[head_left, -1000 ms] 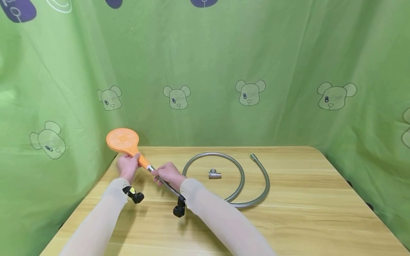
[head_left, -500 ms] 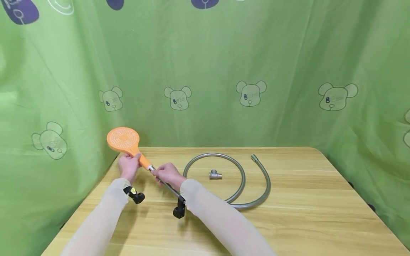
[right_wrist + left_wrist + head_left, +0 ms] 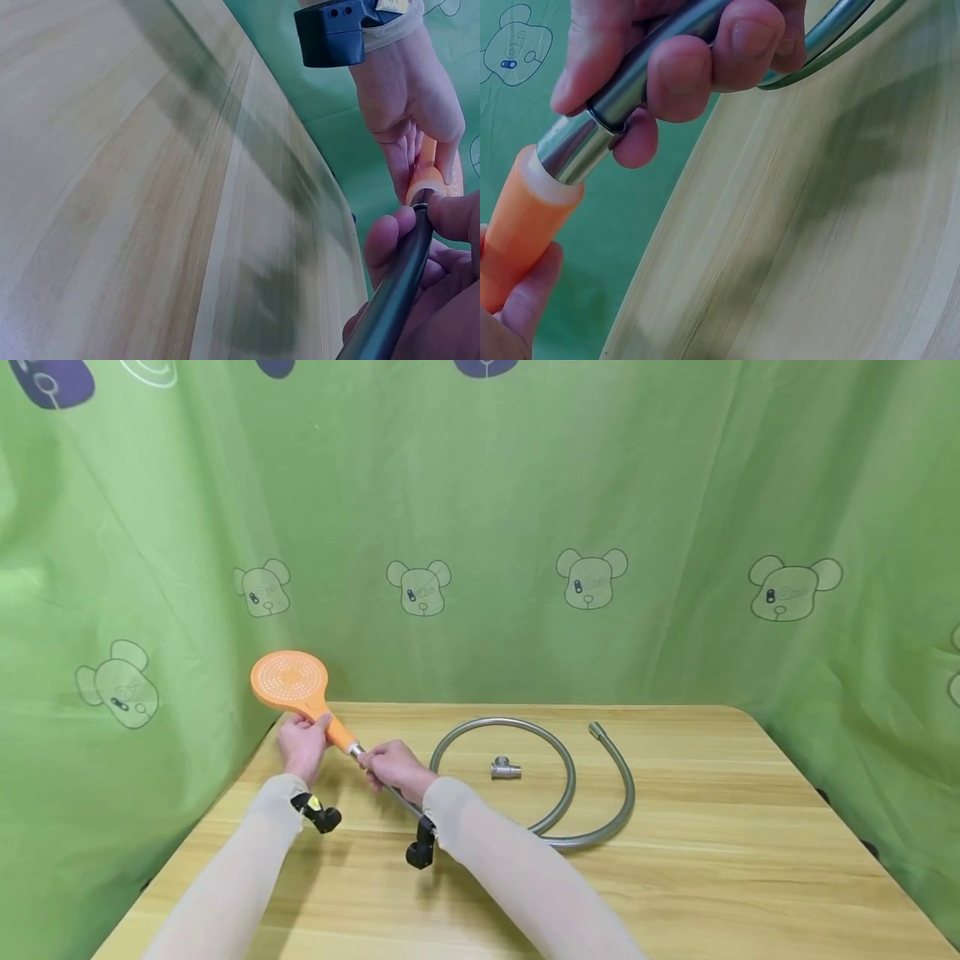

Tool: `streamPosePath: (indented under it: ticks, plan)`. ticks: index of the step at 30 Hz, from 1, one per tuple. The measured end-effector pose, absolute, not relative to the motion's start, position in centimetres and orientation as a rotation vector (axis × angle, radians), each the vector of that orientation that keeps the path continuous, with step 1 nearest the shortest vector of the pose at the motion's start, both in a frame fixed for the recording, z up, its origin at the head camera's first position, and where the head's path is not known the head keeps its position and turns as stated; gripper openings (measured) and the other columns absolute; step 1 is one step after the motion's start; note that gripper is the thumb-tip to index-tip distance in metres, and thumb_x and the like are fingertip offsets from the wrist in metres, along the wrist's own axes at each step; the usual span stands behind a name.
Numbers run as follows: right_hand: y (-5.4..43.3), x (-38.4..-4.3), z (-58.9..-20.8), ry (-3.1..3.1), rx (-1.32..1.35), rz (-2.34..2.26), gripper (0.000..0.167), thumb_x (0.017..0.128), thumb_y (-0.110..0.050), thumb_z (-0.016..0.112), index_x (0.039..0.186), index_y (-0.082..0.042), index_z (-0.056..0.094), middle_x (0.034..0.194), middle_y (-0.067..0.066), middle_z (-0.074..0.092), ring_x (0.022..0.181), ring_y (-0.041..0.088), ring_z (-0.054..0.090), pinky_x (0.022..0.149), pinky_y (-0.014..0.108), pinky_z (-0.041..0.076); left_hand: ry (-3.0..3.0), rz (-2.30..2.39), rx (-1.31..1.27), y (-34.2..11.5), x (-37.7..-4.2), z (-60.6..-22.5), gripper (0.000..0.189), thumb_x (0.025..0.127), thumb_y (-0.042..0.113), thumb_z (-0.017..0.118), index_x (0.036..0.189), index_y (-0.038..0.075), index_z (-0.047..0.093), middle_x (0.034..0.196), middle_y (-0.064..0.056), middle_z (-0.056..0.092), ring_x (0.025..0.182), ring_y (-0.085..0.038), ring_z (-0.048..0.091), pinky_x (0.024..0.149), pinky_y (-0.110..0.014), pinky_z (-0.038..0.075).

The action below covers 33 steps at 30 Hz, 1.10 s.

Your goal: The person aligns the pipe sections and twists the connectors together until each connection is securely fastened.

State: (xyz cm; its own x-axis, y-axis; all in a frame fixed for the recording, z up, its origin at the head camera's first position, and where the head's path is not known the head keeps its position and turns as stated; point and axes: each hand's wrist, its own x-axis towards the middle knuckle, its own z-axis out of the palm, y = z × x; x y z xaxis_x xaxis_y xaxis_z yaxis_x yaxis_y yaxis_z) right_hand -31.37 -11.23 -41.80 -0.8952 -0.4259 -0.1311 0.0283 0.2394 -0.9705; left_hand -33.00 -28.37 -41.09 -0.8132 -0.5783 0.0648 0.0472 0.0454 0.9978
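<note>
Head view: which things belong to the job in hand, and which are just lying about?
In the job:
orange shower head, held in the left hand
metal shower hose, one end in the right hand

Apparently just lying about:
metal tee fitting, untouched inside the hose's loop

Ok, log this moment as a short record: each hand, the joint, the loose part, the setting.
Left hand: grips the orange shower head by its handle
Right hand: holds the grey hose near its metal collar
Joint: metal collar meets the handle's white ring; tightness cannot be told
Loose part: small metal fitting on the table, inside the hose's loop
Setting: wood-grain table, green bear-print curtain behind
</note>
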Motion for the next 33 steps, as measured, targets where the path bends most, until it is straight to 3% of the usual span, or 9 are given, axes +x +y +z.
streamPosePath:
  ticks: [6, 11, 18, 20, 25, 33]
  plan:
    - [-11.13, -31.45, -41.69, 2.122, -0.389, -1.698, 0.022, 0.101, -0.017, 0.059, 0.093, -0.001, 0.072, 0.067, 0.005, 0.057, 0.053, 0.012, 0.051, 0.061, 0.027, 0.049, -1.871, -1.823, 0.532, -28.43, -33.1, -41.13, 0.04, 0.096, 0.009, 0.066, 0.129, -0.009, 0.052, 0.11, -0.019, 0.065, 0.067, -0.002, 0.064, 0.067, -0.02, 0.06]
    - [-11.11, -31.45, -41.77, 2.157, -0.389, -1.68, 0.021, 0.1, -0.019, 0.061, 0.091, -0.003, 0.072, 0.063, 0.003, 0.057, 0.052, 0.014, 0.053, 0.076, 0.039, 0.054, -1.858, -1.842, 0.542, -28.49, -33.27, -41.17, 0.039, 0.096, 0.01, 0.067, 0.129, -0.008, 0.053, 0.116, -0.023, 0.065, 0.067, -0.001, 0.064, 0.067, -0.02, 0.06]
    - [-11.02, -31.44, -41.74, 2.163, -0.385, -1.672, 0.023, 0.101, -0.02, 0.06, 0.091, -0.003, 0.071, 0.063, 0.002, 0.055, 0.051, 0.014, 0.052, 0.067, 0.028, 0.047, -1.846, -1.853, 0.549, -28.42, -33.41, -41.12, 0.04, 0.096, 0.008, 0.067, 0.129, -0.009, 0.054, 0.109, -0.018, 0.065, 0.067, -0.002, 0.065, 0.068, -0.021, 0.061]
    - [-11.02, -31.43, -41.69, 2.163, -0.388, -1.667, 0.023, 0.101, -0.02, 0.06, 0.091, -0.003, 0.071, 0.062, 0.002, 0.055, 0.051, 0.014, 0.052, 0.07, 0.032, 0.05, -1.837, -1.864, 0.55, -28.43, -33.43, -41.11, 0.039, 0.095, 0.007, 0.067, 0.129, -0.009, 0.054, 0.109, -0.018, 0.065, 0.067, -0.002, 0.065, 0.068, -0.021, 0.061]
    - [-10.94, -31.36, -41.36, 2.149, -0.384, -1.664, 0.024, 0.102, -0.021, 0.059, 0.091, -0.004, 0.071, 0.062, 0.001, 0.055, 0.052, 0.015, 0.053, 0.092, 0.049, 0.052, -1.815, -1.895, 0.555, -28.43, -33.44, -41.03, 0.04, 0.096, 0.007, 0.067, 0.13, -0.009, 0.054, 0.108, -0.016, 0.065, 0.068, -0.003, 0.066, 0.07, -0.022, 0.061]
    - [-10.86, -31.42, -41.37, 2.148, -0.378, -1.675, 0.024, 0.102, -0.022, 0.059, 0.092, -0.005, 0.071, 0.065, 0.005, 0.057, 0.053, 0.016, 0.054, 0.099, 0.054, 0.048, -1.802, -1.91, 0.568, -28.31, -33.37, -41.02, 0.038, 0.095, 0.008, 0.068, 0.128, -0.009, 0.058, 0.102, -0.012, 0.065, 0.065, -0.004, 0.067, 0.069, -0.022, 0.061]
